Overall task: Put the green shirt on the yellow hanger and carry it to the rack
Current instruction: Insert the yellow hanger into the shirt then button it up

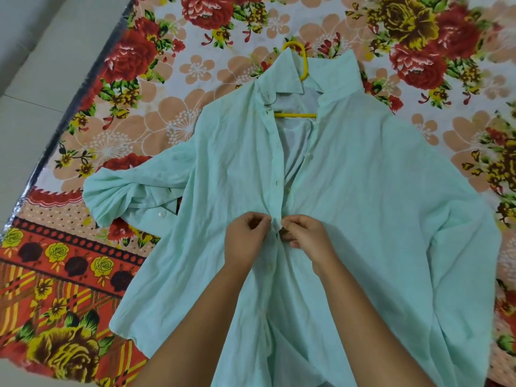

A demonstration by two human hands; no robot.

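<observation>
The pale green shirt (349,191) lies spread flat, collar away from me, front open down to the middle. The yellow hanger (304,65) is inside it: its hook sticks out above the collar and its lower bar (296,115) shows in the neck opening. My left hand (245,241) pinches the left edge of the button placket at mid-chest. My right hand (307,238) pinches the right edge at the same spot, fingertips almost touching the left hand's. One sleeve is folded at the left (125,196).
A floral bedsheet (83,275) in red, yellow and peach covers the surface under the shirt. Its left edge meets a pale tiled floor (33,79) at the upper left. No rack is in view.
</observation>
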